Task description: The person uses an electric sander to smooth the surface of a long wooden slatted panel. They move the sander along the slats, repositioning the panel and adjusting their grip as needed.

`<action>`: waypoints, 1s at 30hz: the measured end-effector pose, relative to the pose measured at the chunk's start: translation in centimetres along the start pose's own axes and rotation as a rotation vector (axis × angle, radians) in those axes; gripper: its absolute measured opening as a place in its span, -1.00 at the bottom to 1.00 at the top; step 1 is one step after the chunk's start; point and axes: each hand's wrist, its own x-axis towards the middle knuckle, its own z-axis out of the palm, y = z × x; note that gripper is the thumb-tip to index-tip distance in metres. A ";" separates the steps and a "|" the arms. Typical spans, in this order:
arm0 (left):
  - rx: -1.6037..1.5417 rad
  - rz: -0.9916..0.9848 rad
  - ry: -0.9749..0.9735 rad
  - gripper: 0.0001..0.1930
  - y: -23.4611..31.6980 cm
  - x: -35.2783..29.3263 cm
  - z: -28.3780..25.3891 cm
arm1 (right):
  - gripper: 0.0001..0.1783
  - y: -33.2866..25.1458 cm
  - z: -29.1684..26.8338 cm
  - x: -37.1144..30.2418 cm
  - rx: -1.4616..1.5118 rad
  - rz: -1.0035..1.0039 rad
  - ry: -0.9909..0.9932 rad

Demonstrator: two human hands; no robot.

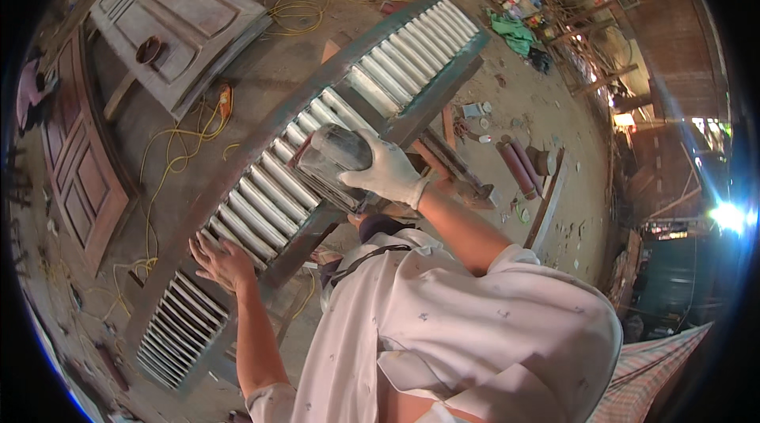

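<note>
A long wooden louvred shutter (374,94) with a dark frame and pale slats lies slantwise in front of me, from lower left to upper right. In a white glove, my right hand (389,174) is closed around a dark grey, rounded hand tool that looks like a sander (336,151). The tool rests over the slats near the shutter's middle; its underside is hidden. My bare left hand (222,262) lies with fingers spread on the frame, between the lowest slatted section and the one above it.
A greyish panelled door (190,23) with a brown bowl (149,49) on it lies at upper left. Beside it is a reddish-brown door (81,158), with another person (33,94) past it. Yellow cords (184,134) trail over the floor. Brown cylinders (518,170) lie on the right.
</note>
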 end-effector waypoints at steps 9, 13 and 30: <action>0.001 0.002 -0.049 -0.33 0.9 0.9 -0.9 | -0.24 4.4 0.4 11.0 0.573 0.008 -0.129; -0.002 -0.021 -0.026 -0.34 0.2 0.7 -0.7 | -0.29 3.8 -1.2 7.4 0.598 0.157 -0.226; -0.043 0.041 0.023 -0.33 0.1 0.6 0.1 | 0.00 -2.6 3.4 9.8 -0.039 -0.109 0.040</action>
